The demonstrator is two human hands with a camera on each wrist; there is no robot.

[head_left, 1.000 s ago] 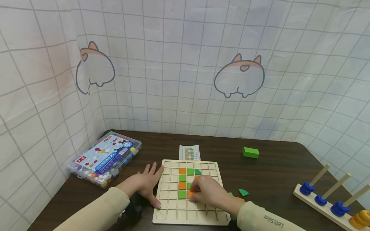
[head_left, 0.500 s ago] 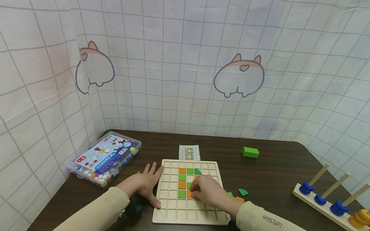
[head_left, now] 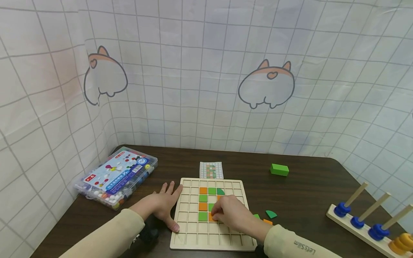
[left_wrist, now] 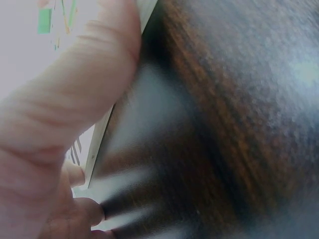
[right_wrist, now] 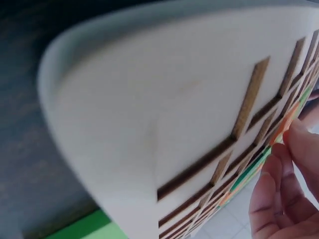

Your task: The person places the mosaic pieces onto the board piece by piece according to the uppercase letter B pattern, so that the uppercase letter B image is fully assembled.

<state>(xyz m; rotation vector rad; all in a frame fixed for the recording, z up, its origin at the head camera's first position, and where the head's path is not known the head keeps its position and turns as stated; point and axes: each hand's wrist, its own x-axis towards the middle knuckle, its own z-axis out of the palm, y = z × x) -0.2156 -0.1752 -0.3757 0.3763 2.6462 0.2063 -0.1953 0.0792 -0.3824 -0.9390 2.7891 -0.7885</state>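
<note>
A pale wooden grid board (head_left: 193,238) lies on the dark table, with orange and green square tiles and a dark green quarter-round tile (head_left: 221,191) in its cells. My left hand (head_left: 164,206) is spread along the board's left edge, its thumb on the rim. In the left wrist view the thumb (left_wrist: 94,64) lies along that edge. My right hand (head_left: 233,214) bends over the middle of the board, thumb and forefinger pinching an orange square tile (head_left: 211,217) at its cell. The right wrist view shows these fingertips at the orange tile (right_wrist: 285,124). The hand hides some tiles behind it.
A small pattern card (head_left: 211,170) lies behind the board. Loose tiles, including a green quarter-round piece (head_left: 271,214), lie right of it. A green block (head_left: 279,170) stands farther back. A clear plastic case (head_left: 117,175) sits left, and a wooden peg stand (head_left: 358,229) right.
The orange tile under my right fingertips shows a little less of its face and looks slightly tilted. Both hands otherwise keep their places.
</note>
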